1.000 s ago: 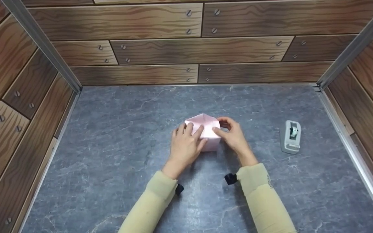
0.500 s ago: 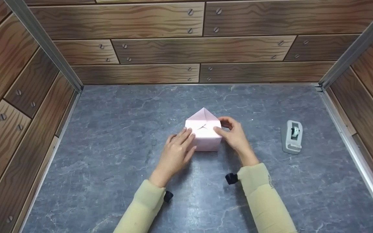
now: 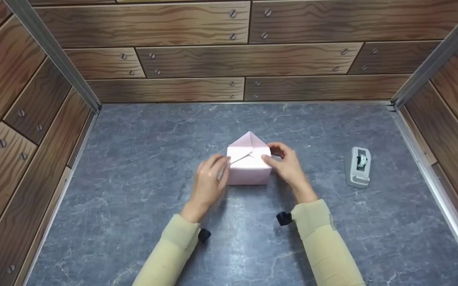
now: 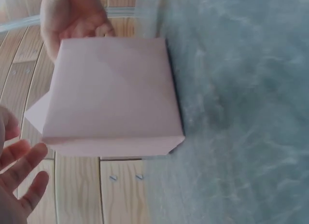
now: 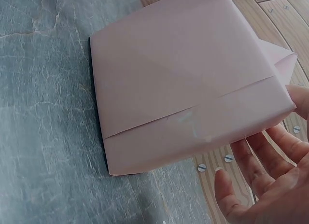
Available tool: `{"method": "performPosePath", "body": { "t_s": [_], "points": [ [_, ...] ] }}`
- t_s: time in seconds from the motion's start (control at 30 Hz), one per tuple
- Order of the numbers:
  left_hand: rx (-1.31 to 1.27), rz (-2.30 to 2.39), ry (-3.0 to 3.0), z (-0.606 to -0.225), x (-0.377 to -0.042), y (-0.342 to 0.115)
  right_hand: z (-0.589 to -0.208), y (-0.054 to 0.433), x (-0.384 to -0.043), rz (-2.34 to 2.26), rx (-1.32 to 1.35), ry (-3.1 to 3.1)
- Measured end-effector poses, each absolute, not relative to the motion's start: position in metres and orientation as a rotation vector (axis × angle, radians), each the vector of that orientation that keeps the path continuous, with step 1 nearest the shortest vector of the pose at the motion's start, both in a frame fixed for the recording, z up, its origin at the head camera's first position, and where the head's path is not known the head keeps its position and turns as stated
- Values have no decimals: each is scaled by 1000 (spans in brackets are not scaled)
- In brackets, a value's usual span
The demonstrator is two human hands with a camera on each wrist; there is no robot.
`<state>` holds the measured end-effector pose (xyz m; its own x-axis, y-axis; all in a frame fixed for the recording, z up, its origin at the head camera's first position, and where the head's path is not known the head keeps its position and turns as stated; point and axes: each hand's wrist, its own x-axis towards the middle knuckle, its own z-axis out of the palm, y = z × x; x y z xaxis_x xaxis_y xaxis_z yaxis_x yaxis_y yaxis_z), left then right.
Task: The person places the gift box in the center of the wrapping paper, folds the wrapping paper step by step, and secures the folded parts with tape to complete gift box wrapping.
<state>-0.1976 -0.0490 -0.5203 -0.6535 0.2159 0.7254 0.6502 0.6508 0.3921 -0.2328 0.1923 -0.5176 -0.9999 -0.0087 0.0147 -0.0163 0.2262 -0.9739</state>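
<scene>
A box wrapped in pink paper (image 3: 248,176) rests on the grey marbled tabletop. At its back a folded, pointed paper flap (image 3: 249,139) stands up, while another folded edge lies slantwise across the top. My left hand (image 3: 207,184) is at the upper left edge, fingertips right by the folded paper; its fingers look loosely bent and spread in the left wrist view. My right hand (image 3: 290,169) holds the right side, thumb on top and fingers behind the corner. A paper seam and a shiny patch (image 5: 188,125) show on one side in the right wrist view.
A grey tape dispenser (image 3: 359,167) with a roll in it stands to the right of the box. Wood-patterned walls (image 3: 197,61) with metal corner strips enclose the table at the back and both sides. A small black wrist camera (image 3: 284,218) sits by the right sleeve.
My left hand has slid off the top of the box to its left edge, uncovering the folded top. The back flap has risen more upright. My right hand stays in place.
</scene>
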Motion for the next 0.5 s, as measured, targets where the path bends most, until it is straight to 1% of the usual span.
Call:
{"method": "performPosePath", "body": {
  "t_s": [0.2,0.5],
  "points": [
    [-525,-1049,-2420,-513,-224,-50,-516,192,-234,1948,2,-2481],
    [-512,-1130,-2651,-504,-250,-44,-516,193,-232,1973,22,-2451]
  ]
}}
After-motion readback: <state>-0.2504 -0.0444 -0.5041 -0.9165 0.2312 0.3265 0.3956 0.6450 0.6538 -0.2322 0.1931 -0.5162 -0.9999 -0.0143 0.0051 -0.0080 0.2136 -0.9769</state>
